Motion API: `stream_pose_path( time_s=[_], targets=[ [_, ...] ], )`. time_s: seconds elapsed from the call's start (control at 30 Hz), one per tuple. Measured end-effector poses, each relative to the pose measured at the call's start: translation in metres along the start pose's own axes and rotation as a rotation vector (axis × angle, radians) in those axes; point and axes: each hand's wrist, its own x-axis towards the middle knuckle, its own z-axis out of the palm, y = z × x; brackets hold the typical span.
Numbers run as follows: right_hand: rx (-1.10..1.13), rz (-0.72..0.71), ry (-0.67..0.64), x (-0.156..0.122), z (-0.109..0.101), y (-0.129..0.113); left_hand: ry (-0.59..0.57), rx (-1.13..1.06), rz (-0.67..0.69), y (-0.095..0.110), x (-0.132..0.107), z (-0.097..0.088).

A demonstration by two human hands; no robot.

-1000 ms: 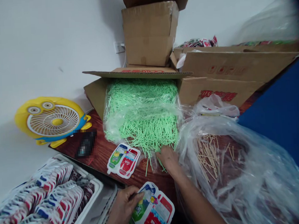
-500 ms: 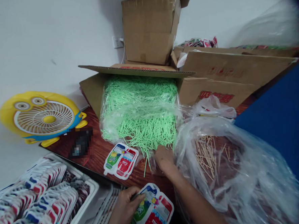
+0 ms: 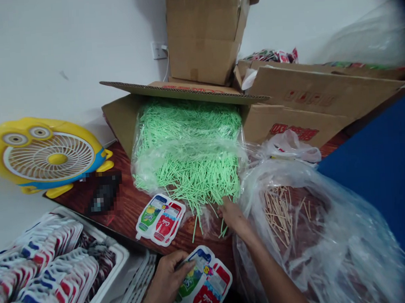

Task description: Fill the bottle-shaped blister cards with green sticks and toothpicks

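Your right hand (image 3: 234,218) shifts rightward by the green sticks (image 3: 204,176), apparently still picking; I can't tell if it grips any. Your left hand (image 3: 169,276) pinches a printed card (image 3: 211,286) near the surface's (image 3: 127,216) edge.

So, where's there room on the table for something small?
Bare wood shows between the blurred black thing and the flat drink packet lying there. It's crowded around the right hand: green sticks and clear plastic.

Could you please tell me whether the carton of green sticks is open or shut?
The carton is open: its flap juts outward, and green sticks spill out.
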Motion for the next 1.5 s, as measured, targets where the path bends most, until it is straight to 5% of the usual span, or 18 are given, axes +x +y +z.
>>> stream_pose_path(
  time_s=[0.2, 0.37, 1.0, 1.27, 1.37, 1.5],
  targets=[
    [0.449, -0.071, 0.085, 0.007, 0.003, 0.002, -0.005, 0.018, 0.01, 0.015, 0.006, 0.0],
    [0.617, -0.171, 0.151, -0.002, 0.015, -0.001, -0.022, 0.003, 0.037, 0.025, 0.009, -0.003],
    [0.528, -0.264, 0.133, -0.014, 0.028, 0.003, -0.014, -0.069, 0.015, 0.021, 0.012, 0.0],
    [1.118, -0.13, 0.121, -0.013, 0.012, -0.009, -0.005, -0.074, -0.032, 0.017, 0.012, -0.001],
    [1.064, -0.122, 0.147, -0.016, 0.011, -0.005, -0.011, -0.081, -0.033, 0.014, 0.011, -0.001],
    [0.709, -0.203, 0.189, -0.022, 0.02, 0.006, -0.014, -0.097, -0.025, 0.016, 0.011, 0.0]
  ],
)
